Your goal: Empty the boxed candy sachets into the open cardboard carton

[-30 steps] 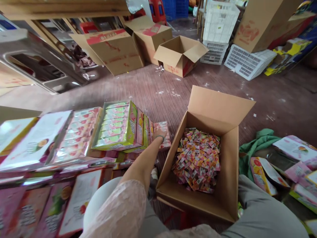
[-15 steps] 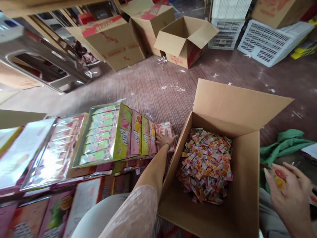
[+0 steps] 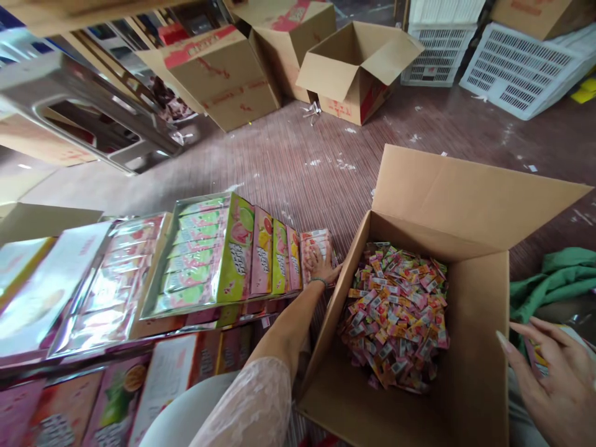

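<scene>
From over the person's shoulder, the big open carton (image 3: 447,347) anchors everything: it sits on the floor between the knees, its far flap standing up, with a heap of small bright candy sachets (image 3: 395,313) piled against its back wall. Just to the left of the carton, the left hand (image 3: 320,264) lies flat, fingers spread, on the small pink packet (image 3: 316,243) at the end of a row of display boxes (image 3: 223,254); a second ago that hand was only arriving there with its fingers together, so it now looks settled on the packet, though I cannot tell whether it grips it. Right of the carton, the right hand (image 3: 556,379) has come into view since then, fingers loosely splayed over a flat printed pack (image 3: 540,357) that it touches but does not clearly clasp. Beyond that hand, right of the carton, a green cloth (image 3: 554,279) lies crumpled. Past the carton's flap, a smaller empty box (image 3: 356,68) stands open on the floor.
</scene>
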A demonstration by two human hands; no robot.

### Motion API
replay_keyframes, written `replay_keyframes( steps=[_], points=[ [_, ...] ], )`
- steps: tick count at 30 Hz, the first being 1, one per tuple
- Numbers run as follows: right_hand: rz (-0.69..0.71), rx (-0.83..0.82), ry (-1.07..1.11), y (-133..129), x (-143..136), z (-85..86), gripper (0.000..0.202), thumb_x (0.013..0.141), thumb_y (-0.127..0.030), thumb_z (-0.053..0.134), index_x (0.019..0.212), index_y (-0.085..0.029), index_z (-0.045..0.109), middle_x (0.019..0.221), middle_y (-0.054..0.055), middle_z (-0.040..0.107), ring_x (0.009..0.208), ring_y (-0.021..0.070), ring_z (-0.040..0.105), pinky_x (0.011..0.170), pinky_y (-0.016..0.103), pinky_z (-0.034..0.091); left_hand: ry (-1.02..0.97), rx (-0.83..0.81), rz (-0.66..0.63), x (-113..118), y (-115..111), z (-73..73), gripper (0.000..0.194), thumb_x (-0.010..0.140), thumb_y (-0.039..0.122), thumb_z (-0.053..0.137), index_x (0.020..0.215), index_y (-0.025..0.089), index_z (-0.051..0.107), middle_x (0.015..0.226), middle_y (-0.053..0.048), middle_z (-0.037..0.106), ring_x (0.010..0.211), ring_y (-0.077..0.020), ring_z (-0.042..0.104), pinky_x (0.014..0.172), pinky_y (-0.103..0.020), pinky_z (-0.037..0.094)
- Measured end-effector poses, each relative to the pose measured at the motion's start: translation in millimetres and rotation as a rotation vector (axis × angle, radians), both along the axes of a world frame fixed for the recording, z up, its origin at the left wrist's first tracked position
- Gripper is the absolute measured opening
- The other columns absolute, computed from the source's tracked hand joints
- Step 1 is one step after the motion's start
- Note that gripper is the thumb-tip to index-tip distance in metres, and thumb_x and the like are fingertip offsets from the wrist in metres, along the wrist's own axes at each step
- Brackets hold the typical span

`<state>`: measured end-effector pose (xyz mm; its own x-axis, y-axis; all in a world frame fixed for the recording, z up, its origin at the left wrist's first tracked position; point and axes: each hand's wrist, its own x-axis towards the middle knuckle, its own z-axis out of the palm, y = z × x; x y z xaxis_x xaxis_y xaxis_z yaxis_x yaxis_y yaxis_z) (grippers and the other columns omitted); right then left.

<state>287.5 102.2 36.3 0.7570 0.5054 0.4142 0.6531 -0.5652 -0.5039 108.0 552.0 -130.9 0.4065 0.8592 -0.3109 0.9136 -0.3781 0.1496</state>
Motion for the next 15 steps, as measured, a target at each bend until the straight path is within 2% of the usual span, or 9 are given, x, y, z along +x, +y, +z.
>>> replay_keyframes(
  steps=[4,6,7,11,13,15],
  points=[
    [0.072,-0.041,-0.074,3.6,2.9,-6.2,0.048,0.102,-0.072,0.05,0.115,-0.03,0.068,0.122,0.017,0.065,0.111,0.0424,0.067,0.094,0.06,0.052,0.031,-0.003,-0.188,-7.4,2.2,0.5,0.094,0.096,0.064,0.059,0.176,0.029,0.023,0.186,-0.017,0.0,0.169,-0.0452,-0.009,0.131,-0.069,0.002],
    [0.11,-0.053,-0.1,3.2,4.6,-9.9,0.05,0.104,-0.07,0.049,0.115,-0.026,0.069,0.122,0.017,0.066,0.108,0.0398,0.067,0.094,0.057,0.052,0.034,0.032,-0.21,-7.0,1.5,0.4,0.093,0.094,0.064,0.062,0.175,0.032,0.028,0.186,-0.016,0.006,0.169,-0.045,-0.004,0.132,-0.067,0.005],
    [0.125,-0.064,-0.11,2.5,5.5,-11.6,0.051,0.106,-0.07,0.049,0.115,-0.024,0.069,0.123,0.017,0.066,0.107,0.0388,0.067,0.094,0.056,0.051,0.03,0.066,-0.153,-5.6,0.6,0.2,0.096,0.093,0.065,0.064,0.175,0.031,0.028,0.185,-0.017,0.008,0.169,-0.0463,-0.001,0.131,-0.066,0.009],
    [0.153,-0.078,-0.111,-2.7,9.3,-15.4,0.054,0.108,-0.07,0.048,0.115,-0.021,0.069,0.123,0.017,0.065,0.108,0.0362,0.065,0.093,0.051,0.051,0.004,0.16,0.25,3.9,-0.5,2.3,0.112,0.084,0.068,0.073,0.176,0.027,0.024,0.182,-0.027,0.009,0.159,-0.0546,0.027,0.121,-0.065,0.032],
    [0.145,-0.07,-0.09,-5.3,10.9,-15.6,0.055,0.108,-0.071,0.049,0.114,-0.021,0.07,0.123,0.016,0.065,0.108,0.0358,0.064,0.092,0.051,0.051,-0.012,0.133,0.311,7.7,3.9,7.5,0.108,0.082,0.06,0.078,0.174,0.032,0.03,0.18,-0.026,0.015,0.15,-0.0523,0.041,0.115,-0.062,0.04],
    [0.127,-0.063,-0.069,-7.2,11.6,-15.2,0.056,0.107,-0.072,0.049,0.114,-0.021,0.07,0.123,0.015,0.065,0.109,0.036,0.064,0.091,0.051,0.051,-0.033,0.096,0.328,9.6,11.3,15.6,0.101,0.082,0.054,0.078,0.172,0.037,0.035,0.174,-0.024,0.027,0.144,-0.0492,0.048,0.112,-0.06,0.042]
  ],
)
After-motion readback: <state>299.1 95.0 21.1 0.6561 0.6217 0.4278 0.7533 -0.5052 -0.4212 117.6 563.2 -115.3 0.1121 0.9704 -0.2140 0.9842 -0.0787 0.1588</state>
